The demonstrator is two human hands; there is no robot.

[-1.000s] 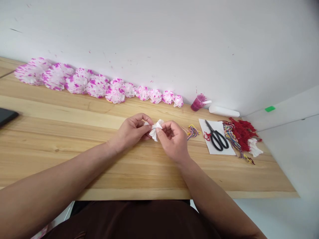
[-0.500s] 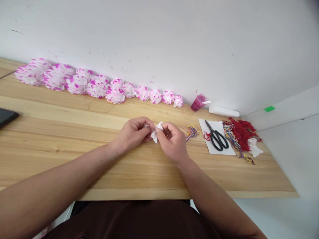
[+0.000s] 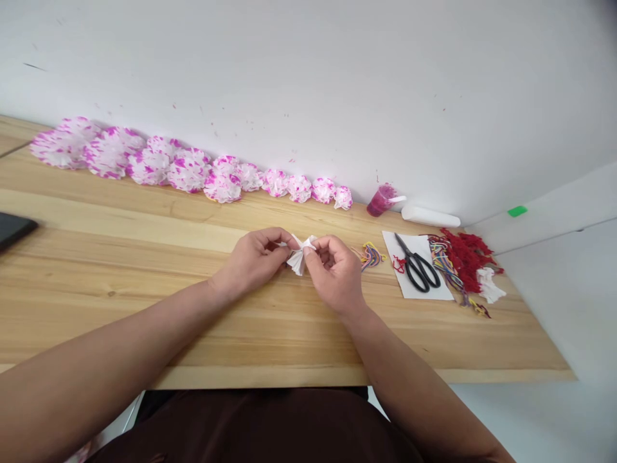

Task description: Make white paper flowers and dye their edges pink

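Observation:
A small piece of white pleated tissue paper [image 3: 297, 261] sits between my hands above the wooden table, gathered at its middle and fanned out below like a bow. My left hand [image 3: 260, 260] is closed in a pinch at the paper's left side, thumb against forefinger. From the right, my right hand [image 3: 336, 273] pinches the gathered part, its other fingers curled in. Whether a thread runs round the middle is too small to make out. Just right of my right hand lies a little bundle of coloured threads [image 3: 372, 255].
Pink-and-white paper pompoms [image 3: 190, 170] line the wall. To the right are a cup of pink liquid [image 3: 382, 200], a white roll [image 3: 430, 216], black scissors [image 3: 417, 267] on white paper [image 3: 394, 247], more coloured threads [image 3: 446, 265] and red yarn [image 3: 465, 260]. A black object [image 3: 15, 230] lies at far left.
The white paper's lower folds have spread wider and more of it shows between my fingers. My hands stay in nearly the same place, and the view has shifted slightly.

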